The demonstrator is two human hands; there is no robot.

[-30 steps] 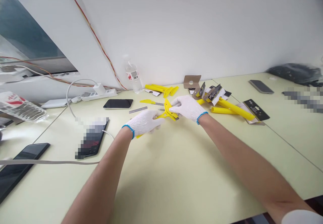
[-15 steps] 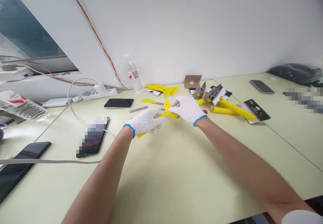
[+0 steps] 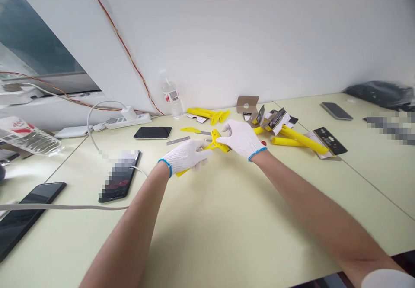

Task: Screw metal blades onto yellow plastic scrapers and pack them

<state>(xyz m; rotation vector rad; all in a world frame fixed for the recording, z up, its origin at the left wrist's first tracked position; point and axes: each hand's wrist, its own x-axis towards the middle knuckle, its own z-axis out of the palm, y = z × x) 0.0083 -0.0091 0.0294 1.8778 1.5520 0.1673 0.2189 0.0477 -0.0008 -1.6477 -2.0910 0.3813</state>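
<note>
My left hand [image 3: 188, 155], in a white knit glove with a blue cuff, is closed around the handle of a yellow scraper [image 3: 215, 137]. The handle's end shows below that hand. Gloved the same way, my right hand [image 3: 240, 137] pinches the scraper's wide head with thumb and fingers; a dark edge shows under the head. Beyond my left hand lie a flat grey blade [image 3: 178, 141] and a yellow piece with a grey strip [image 3: 191, 130]. A red handle end [image 3: 263, 143] peeks out behind my right hand, mostly hidden.
Two yellow scrapers [image 3: 212, 116] lie by the wall near an upright water bottle [image 3: 173, 97]. To the right are yellow tubular handles [image 3: 304, 140] and black cardboard packaging [image 3: 330, 141]. Phones [image 3: 152, 132], a power strip [image 3: 129, 120] and cables occupy the left side.
Little differs. The scraper's head is turned very slightly, and the fingers of both hands have shifted a little around it.
</note>
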